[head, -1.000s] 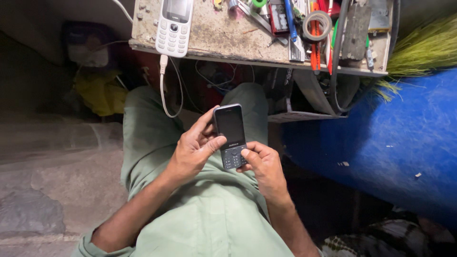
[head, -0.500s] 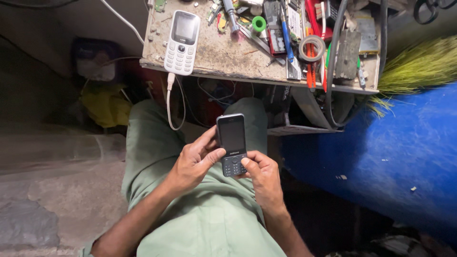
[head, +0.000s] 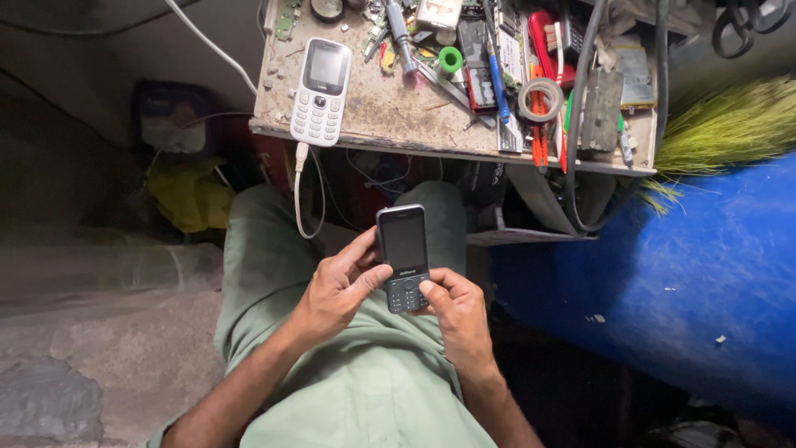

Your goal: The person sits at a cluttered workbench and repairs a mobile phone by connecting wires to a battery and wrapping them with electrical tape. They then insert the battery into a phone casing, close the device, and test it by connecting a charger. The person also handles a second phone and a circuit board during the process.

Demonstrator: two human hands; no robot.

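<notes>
Over my lap in green trousers I hold a dark keypad phone (head: 403,249) with both hands, its screen dark. My left hand (head: 336,289) wraps the phone's left side, thumb resting just under the screen. My right hand (head: 454,311) grips the lower right corner, thumb on the keypad. A white keypad phone (head: 321,91) lies on the worn bench (head: 390,112) ahead, with a white cable (head: 297,195) plugged in its bottom end and hanging down.
Along the bench's back and right lie several tools: a tape roll (head: 540,88), a green cap (head: 449,60), screwdrivers, a red-handled tool (head: 543,37). A blue barrel (head: 688,274) fills the right side. Green broom bristles (head: 721,129) poke in at right. A yellow bag (head: 189,195) sits under the bench at left.
The view has tilted so more of the bench top shows. Both hands keep the same hold on the dark phone.
</notes>
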